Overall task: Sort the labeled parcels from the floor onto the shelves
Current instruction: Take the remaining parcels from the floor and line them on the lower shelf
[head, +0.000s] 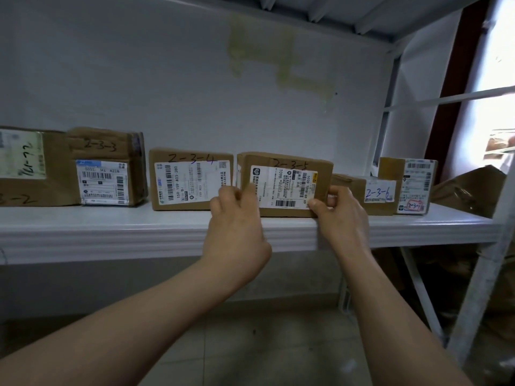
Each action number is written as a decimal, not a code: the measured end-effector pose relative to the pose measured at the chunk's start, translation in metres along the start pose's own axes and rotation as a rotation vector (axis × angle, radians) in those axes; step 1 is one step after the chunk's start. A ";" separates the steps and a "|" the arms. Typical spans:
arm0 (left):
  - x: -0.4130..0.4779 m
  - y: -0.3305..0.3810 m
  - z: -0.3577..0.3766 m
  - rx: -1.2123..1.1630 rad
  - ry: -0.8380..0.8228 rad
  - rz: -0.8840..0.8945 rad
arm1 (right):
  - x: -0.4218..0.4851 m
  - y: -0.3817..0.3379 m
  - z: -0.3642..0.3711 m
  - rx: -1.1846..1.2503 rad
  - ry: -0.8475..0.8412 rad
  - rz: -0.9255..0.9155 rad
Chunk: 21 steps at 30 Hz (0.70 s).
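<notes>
Fingers (232, 195) of left hand (237, 235), right hand (342, 215) grip parcel (284, 183) marked 2-3-5.

The white shelf (111, 227) bears six labelled parcels (192, 179) in a row.

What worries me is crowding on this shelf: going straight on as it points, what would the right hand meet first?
The right hand grips the right end of the 2-3-5 parcel; going on, it would probably brush the 2-3-6 parcel close beside its fingers, though depth is unclear.
</notes>
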<state>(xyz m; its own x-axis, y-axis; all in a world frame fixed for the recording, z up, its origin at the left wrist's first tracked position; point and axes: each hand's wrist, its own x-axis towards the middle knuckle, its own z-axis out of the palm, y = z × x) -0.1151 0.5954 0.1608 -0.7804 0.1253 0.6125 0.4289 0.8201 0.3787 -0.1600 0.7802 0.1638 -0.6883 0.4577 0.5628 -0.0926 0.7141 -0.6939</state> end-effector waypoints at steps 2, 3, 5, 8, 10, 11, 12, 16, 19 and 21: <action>0.001 -0.003 0.004 0.133 -0.013 0.028 | 0.000 -0.003 0.004 -0.038 0.006 0.010; 0.004 -0.004 0.006 0.184 -0.030 0.026 | 0.000 -0.004 0.005 -0.056 0.011 0.012; 0.010 -0.005 0.008 0.258 -0.069 0.015 | 0.001 -0.005 0.008 -0.084 0.026 0.013; 0.018 -0.004 0.011 0.281 -0.098 0.013 | 0.005 -0.005 0.013 -0.117 0.040 0.009; 0.020 -0.004 0.012 0.284 -0.101 0.012 | 0.008 -0.005 0.016 -0.122 0.039 0.009; 0.021 -0.003 0.013 0.286 -0.106 0.011 | 0.010 -0.006 0.017 -0.118 0.039 0.011; 0.021 -0.004 0.013 0.290 -0.111 0.009 | 0.011 -0.006 0.018 -0.112 0.039 0.015; 0.022 -0.005 0.015 0.307 -0.111 0.007 | 0.013 -0.006 0.022 -0.110 0.056 0.014; 0.023 -0.005 0.015 0.300 -0.130 0.000 | 0.014 -0.004 0.024 -0.121 0.059 0.012; 0.024 -0.005 0.015 0.281 -0.140 -0.006 | 0.014 -0.005 0.023 -0.098 0.051 0.033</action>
<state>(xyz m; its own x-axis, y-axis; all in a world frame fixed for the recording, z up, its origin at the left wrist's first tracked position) -0.1426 0.6022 0.1633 -0.8460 0.1790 0.5023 0.2965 0.9409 0.1640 -0.1852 0.7711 0.1645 -0.6523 0.5061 0.5643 0.0019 0.7455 -0.6665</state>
